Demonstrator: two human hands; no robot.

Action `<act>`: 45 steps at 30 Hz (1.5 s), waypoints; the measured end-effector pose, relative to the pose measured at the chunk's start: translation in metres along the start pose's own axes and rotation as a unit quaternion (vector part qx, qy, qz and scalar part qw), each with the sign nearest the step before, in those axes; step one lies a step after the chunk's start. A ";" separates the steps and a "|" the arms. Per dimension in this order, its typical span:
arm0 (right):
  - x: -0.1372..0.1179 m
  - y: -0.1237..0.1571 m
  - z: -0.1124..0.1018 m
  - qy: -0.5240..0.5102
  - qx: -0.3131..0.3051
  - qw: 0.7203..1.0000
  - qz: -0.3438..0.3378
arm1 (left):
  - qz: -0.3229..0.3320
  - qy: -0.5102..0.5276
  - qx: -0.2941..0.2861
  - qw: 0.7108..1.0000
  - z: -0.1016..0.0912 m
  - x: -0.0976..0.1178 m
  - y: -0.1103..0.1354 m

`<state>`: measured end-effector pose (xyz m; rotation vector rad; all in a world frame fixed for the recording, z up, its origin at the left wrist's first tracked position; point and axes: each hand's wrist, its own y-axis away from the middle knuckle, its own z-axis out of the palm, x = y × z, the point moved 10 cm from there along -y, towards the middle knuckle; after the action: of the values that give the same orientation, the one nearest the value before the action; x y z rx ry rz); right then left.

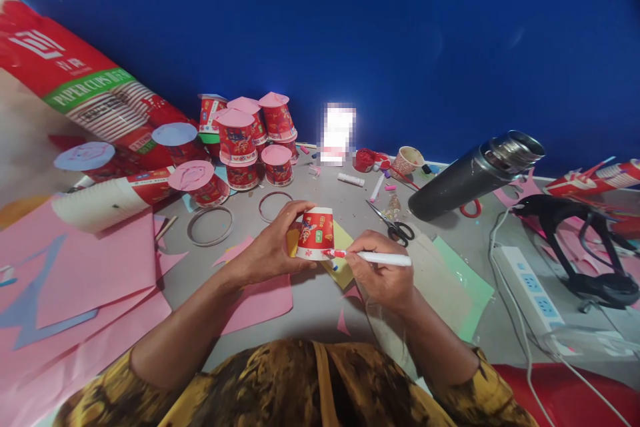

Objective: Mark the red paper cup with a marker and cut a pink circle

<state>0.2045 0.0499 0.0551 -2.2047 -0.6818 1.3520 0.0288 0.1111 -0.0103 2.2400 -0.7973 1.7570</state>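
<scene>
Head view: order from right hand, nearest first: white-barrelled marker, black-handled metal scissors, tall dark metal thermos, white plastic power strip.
From the right hand:
1. White-barrelled marker: held in its fingers.
2. Black-handled metal scissors: just beyond the hand.
3. Tall dark metal thermos: beyond, to the right.
4. White plastic power strip: farther right.

Head-worn view, forward and down

Gap between cup and obstructing scissors
</scene>
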 end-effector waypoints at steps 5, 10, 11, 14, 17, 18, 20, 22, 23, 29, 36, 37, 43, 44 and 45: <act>-0.001 0.000 -0.001 -0.002 -0.006 1.000 0.002 | -0.010 -0.013 0.004 1.000 -0.001 -0.001 0.001; -0.008 -0.001 0.004 0.006 -0.025 1.000 -0.010 | -0.008 -0.027 0.002 1.000 -0.001 0.000 0.002; -0.008 -0.001 0.004 0.009 -0.027 1.000 -0.013 | -0.007 -0.028 0.003 1.000 -0.001 0.001 0.002; -0.008 -0.001 0.005 0.020 -0.027 0.999 -0.016 | -0.005 -0.025 0.006 1.000 -0.001 0.001 0.001; -0.006 -0.001 0.001 0.016 -0.011 1.000 -0.015 | -0.004 -0.019 0.003 1.000 -0.001 0.000 0.001; -0.006 -0.001 0.000 0.012 -0.004 1.000 -0.016 | -0.002 -0.017 0.003 1.000 0.000 0.000 0.001; -0.007 -0.001 -0.002 0.005 0.003 1.000 -0.019 | 0.001 -0.015 0.004 1.000 -0.001 0.000 0.001; -0.010 -0.002 -0.001 0.005 0.001 1.000 -0.024 | 0.002 -0.018 0.003 1.000 -0.001 0.000 0.002; -0.011 -0.003 0.000 0.007 -0.002 1.000 -0.028 | 0.001 -0.020 0.002 1.000 0.000 0.000 0.002; -0.014 -0.003 -0.001 0.010 -0.001 0.999 -0.041 | -0.001 -0.022 0.000 1.000 0.000 0.000 0.002; -0.015 -0.002 0.004 0.029 -0.018 0.998 -0.051 | -0.001 -0.037 -0.006 0.999 0.002 0.000 0.002; -0.015 -0.002 0.004 0.033 -0.018 0.998 -0.052 | -0.001 -0.039 -0.006 0.999 0.002 0.000 0.002; -0.010 -0.003 -0.006 0.022 0.012 0.999 -0.025 | -0.009 -0.035 0.001 0.999 0.001 -0.004 0.001; -0.009 -0.003 -0.008 0.022 0.018 0.999 -0.019 | -0.012 -0.028 0.001 1.000 0.001 -0.005 0.001; -0.008 -0.003 -0.011 0.024 0.025 0.999 -0.014 | -0.014 -0.019 -0.001 1.000 0.002 -0.006 0.001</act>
<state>0.2105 0.0460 0.0666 -2.1730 -0.6513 1.2854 0.0286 0.1111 -0.0166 2.2796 -0.7699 1.7052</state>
